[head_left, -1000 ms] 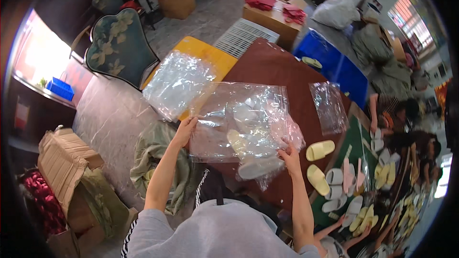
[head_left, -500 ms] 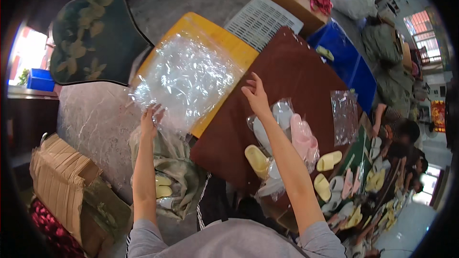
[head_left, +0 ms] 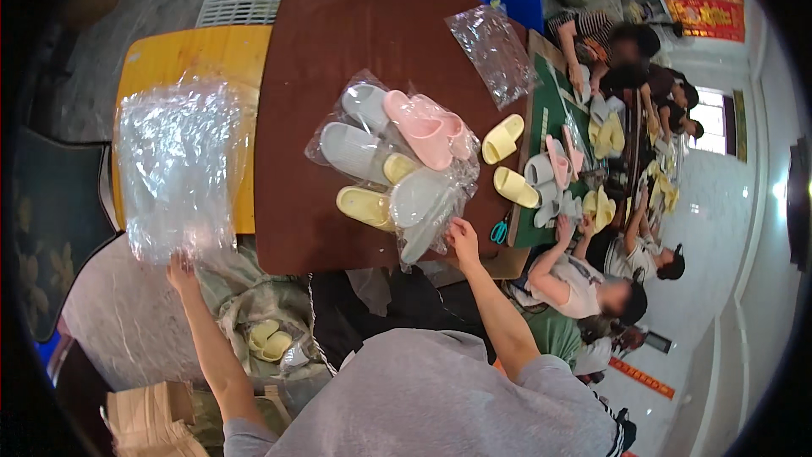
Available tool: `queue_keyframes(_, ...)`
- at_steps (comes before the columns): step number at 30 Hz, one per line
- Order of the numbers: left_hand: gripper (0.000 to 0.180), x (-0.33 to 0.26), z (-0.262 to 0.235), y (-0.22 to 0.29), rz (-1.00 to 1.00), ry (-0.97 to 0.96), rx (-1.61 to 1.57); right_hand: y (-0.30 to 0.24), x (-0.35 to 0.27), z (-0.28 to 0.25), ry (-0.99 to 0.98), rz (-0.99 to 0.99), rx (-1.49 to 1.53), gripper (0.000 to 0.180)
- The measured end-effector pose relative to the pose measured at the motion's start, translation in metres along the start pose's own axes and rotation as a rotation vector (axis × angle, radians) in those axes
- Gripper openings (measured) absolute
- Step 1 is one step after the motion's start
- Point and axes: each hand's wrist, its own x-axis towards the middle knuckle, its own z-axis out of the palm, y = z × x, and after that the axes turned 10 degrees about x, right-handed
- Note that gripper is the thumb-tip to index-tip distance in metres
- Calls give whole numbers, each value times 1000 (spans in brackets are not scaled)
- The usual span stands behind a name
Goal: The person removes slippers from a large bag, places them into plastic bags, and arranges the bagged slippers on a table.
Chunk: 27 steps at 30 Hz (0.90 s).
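Note:
My left hand point(head_left: 179, 272) is at the near edge of a stack of clear plastic bags point(head_left: 178, 165), its fingers closed on that edge. The bags lie on a yellow-orange table point(head_left: 245, 68). My right hand point(head_left: 463, 242) is beside a grey slipper point(head_left: 425, 224) in clear plastic, fingers bent and slightly apart at the wrapping. A pile of slippers in clear wrapping lies there on the brown table: another grey slipper point(head_left: 353, 152), pink slippers point(head_left: 420, 129) and a yellow slipper point(head_left: 364, 206). Two yellow slippers point(head_left: 504, 139) sit to the right.
Flat clear plastic point(head_left: 493, 55) lies on the brown tabletop point(head_left: 338, 34). Teal-handled scissors point(head_left: 499, 231) are near its right edge. A green table point(head_left: 541, 101) with more slippers adjoins, people working along it. A sack point(head_left: 245, 288) holding yellow slippers stands below, near cardboard point(head_left: 148, 415).
The view has turned right. My right hand has come from above the brown table's left side down to the near edge of the wrapped slippers. My left hand stays at the bags' near edge.

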Motion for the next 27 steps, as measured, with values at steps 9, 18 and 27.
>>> queue_keyframes(9, 32, -241, 177, -102, 65, -693, 544, 115, 35, -53, 1, 863, 435, 97)
queue_keyframes(18, 81, -432, 348, -186, 248, -849, 795, 95, 15, -58, -429, 780, 813, 51)
queue_keyframes(27, 93, -527, 273, -223, 725, -665, 1311, -21, 2, -185, -59, 207, 734, 67)
